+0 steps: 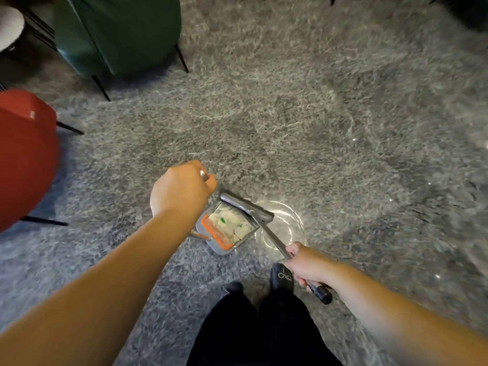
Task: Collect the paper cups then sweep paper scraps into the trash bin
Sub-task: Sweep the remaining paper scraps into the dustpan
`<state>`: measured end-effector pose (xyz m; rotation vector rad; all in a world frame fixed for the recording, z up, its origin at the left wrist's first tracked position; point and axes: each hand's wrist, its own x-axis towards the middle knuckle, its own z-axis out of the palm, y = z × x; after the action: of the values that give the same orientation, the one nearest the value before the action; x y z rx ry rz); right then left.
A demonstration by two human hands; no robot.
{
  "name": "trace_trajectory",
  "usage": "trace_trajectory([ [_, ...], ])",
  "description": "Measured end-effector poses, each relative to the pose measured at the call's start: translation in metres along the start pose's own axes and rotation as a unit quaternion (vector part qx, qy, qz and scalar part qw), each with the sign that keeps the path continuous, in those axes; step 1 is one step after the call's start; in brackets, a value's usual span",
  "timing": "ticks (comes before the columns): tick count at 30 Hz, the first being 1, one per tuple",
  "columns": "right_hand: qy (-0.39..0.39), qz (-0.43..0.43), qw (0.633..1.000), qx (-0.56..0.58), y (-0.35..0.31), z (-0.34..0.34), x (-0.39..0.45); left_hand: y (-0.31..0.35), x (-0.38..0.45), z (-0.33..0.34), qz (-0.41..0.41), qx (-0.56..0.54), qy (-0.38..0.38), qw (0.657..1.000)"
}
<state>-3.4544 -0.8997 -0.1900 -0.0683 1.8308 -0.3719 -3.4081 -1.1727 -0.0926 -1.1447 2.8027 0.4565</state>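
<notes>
Grey broom (266, 228), gripped by right hand (303, 265) fingers, slants up-left to the dustpan (224, 249); left hand (182, 191) fingers grip its handle.

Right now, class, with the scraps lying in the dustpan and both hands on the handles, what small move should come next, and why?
Probably lift the dustpan level and carry it off toward the trash bin, which is not in view. The paper scraps already lie inside it, the broom head rests at its open edge, and the carpet around shows no loose scraps. The left hand grips the dustpan handle; the right hand grips the broom handle.
</notes>
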Motion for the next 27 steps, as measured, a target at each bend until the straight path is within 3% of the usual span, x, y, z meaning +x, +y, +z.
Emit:
trace_trajectory([
  [4,0.003,0.027,0.982,0.185,0.015,0.022,-0.028,-0.005,-0.006,-0.007,0.006,-0.022,-0.007,1.0],
  [10,0.035,0.013,0.958,0.284,0.033,0.051,-0.057,-0.002,-0.013,-0.012,0.048,-0.024,-0.041,0.998],
  [16,0.088,-0.008,0.963,0.255,0.044,0.042,-0.055,0.001,-0.014,-0.016,0.09,0.006,-0.059,0.994],
  [27,0.101,0.029,0.993,0.052,0.029,-0.001,-0.023,0.007,0.012,-0.025,0.121,0.073,-0.054,0.989],
])
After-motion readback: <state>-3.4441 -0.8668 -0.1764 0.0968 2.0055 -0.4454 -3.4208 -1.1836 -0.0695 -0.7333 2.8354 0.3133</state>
